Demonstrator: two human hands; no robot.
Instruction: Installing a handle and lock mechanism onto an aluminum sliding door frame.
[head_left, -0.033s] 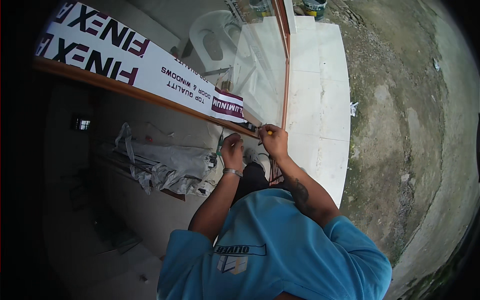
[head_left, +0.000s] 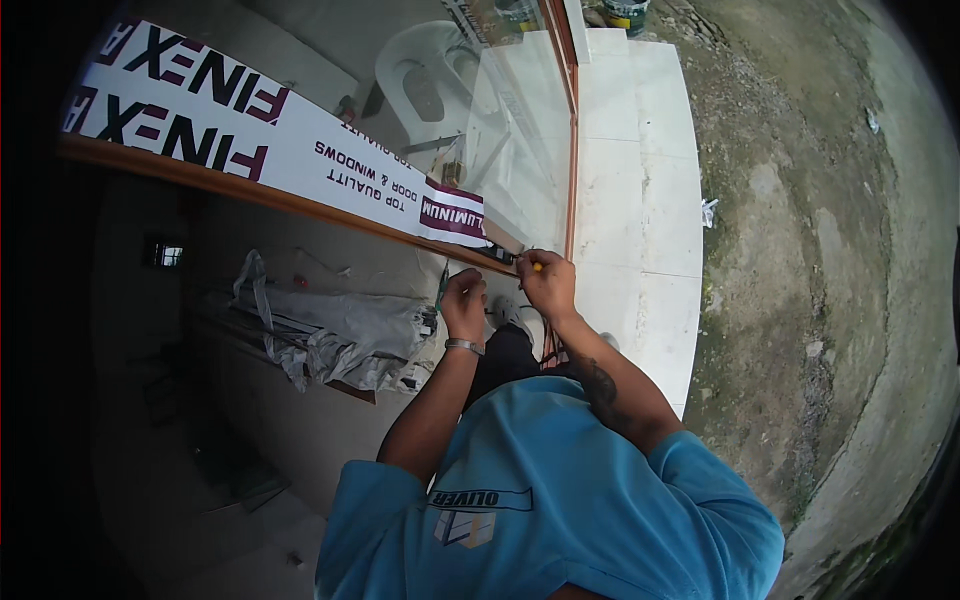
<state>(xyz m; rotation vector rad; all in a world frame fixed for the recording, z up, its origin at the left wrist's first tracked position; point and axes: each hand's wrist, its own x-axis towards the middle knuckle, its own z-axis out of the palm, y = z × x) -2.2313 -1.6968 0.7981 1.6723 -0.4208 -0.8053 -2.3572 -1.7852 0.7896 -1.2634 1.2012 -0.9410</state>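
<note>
My right hand is closed in a pinch at the corner of a brown-framed door or window panel. A small tool with a yellow part shows between its fingers; the rest of it is covered, so its exact kind is unclear. The brown frame runs from the upper left to that corner, with white and maroon printed film along it. Just below the frame, my left hand is curled, its fingertips bent inward. Whatever it may hold is hidden. Beside it shows a thin green thing.
Long bundles wrapped in grey plastic lie on the left. Behind the glass is a white plastic chair. Pale tiles border rough concrete ground on the right. A bucket stands at the far end.
The whole view has shifted very slightly. Both hands keep the same pose and place at the frame corner.
</note>
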